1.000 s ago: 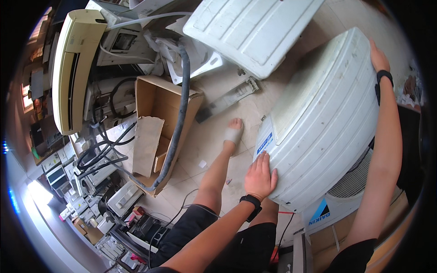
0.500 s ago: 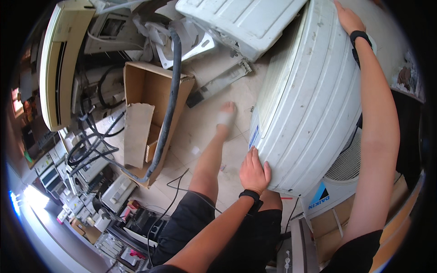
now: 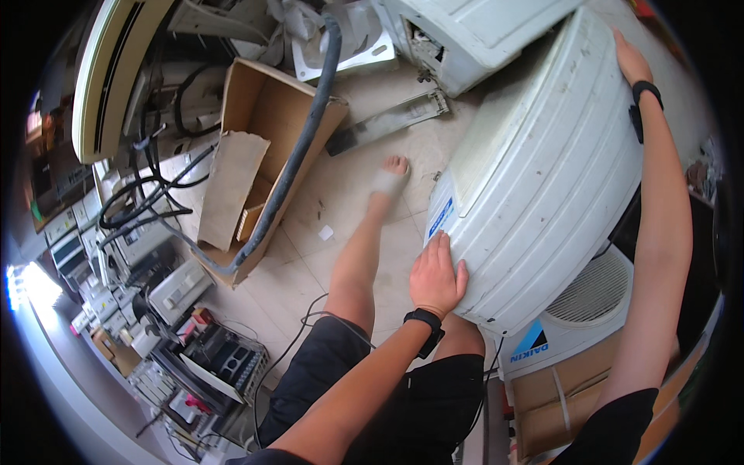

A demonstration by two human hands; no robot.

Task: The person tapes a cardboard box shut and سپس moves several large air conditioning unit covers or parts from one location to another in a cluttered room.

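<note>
A large white air conditioner outdoor unit, ribbed and scuffed, leans in front of me on the right. My left hand lies against its near lower corner, fingers stretched along the casing beside a blue label and thumb apart. At the far right edge of the casing rests my right hand, its fingers extended along the rim; part of them is hard to see. Neither hand visibly closes round the casing. Below the near end sits another outdoor unit with a round fan grille.
A cardboard box with a thick dark hose across it stands left of my bare foot. Beyond the foot lies a long dirty panel. Another white unit stands at the back. Black cables tangle at left.
The view has shifted, so the far end of the casing appears lower and farther right. Both hands stay against the same unit, with the left in nearly the same place on its corner.
</note>
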